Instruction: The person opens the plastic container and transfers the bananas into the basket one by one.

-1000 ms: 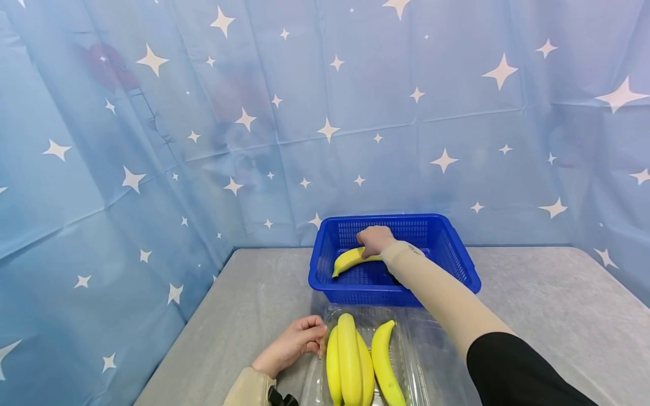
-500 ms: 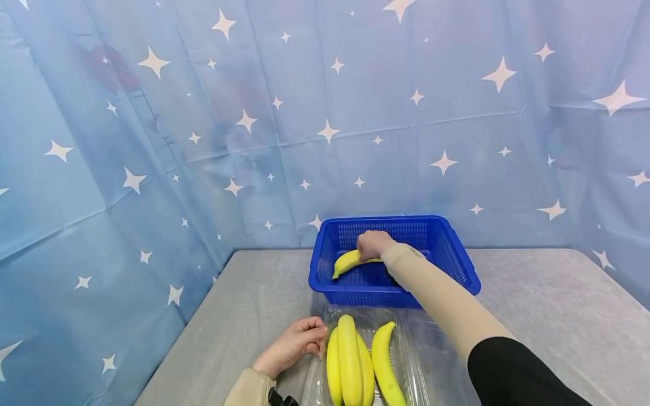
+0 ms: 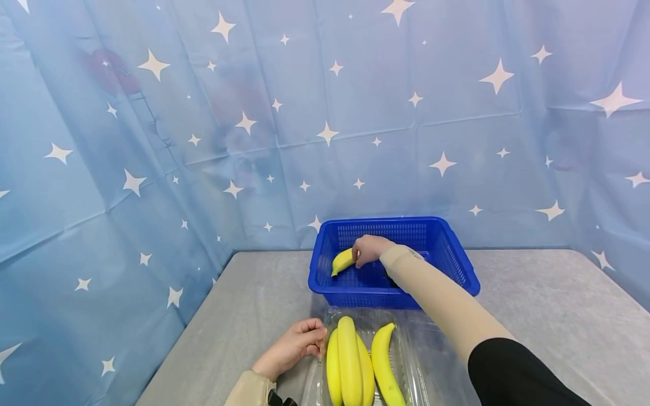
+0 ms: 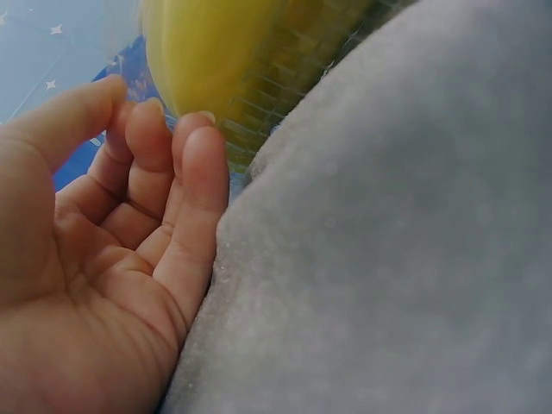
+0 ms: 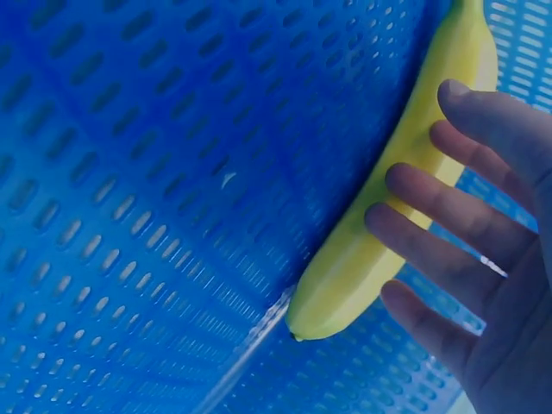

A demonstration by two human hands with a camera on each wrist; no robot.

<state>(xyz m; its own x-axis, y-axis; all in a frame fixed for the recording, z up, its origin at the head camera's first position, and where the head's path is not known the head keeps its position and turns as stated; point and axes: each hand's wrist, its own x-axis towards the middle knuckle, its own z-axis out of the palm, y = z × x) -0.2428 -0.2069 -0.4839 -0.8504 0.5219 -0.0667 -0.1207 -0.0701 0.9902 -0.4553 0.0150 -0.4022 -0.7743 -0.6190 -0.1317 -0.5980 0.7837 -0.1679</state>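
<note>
In the blue plastic basket (image 3: 391, 299) lies a yellow banana (image 3: 342, 261). Over it reaches my right hand (image 3: 372, 250); in the right wrist view its fingers spread fairly straight over the banana (image 5: 354, 276), not curled round it. My left hand (image 3: 298, 345) pinches the left rim of a clear plastic tray (image 3: 413, 361) between thumb and fingertips. Inside the tray sit a cluster of bananas (image 3: 349, 361) on the left and a single banana (image 3: 387, 363) on the right. Yellow fruit (image 4: 207, 52) shows blurred beyond the left fingertips (image 4: 148, 129).
The tray stands right in front of the basket on a grey tabletop (image 3: 538, 293). Behind rises a blue curtain (image 3: 284, 158) with white stars. My right sleeve (image 3: 452, 310) crosses above the basket's front right side.
My right hand has sunk slightly and shifted a little left over the banana in the basket; its fingers have changed position. The left hand and the tray have stayed in place.
</note>
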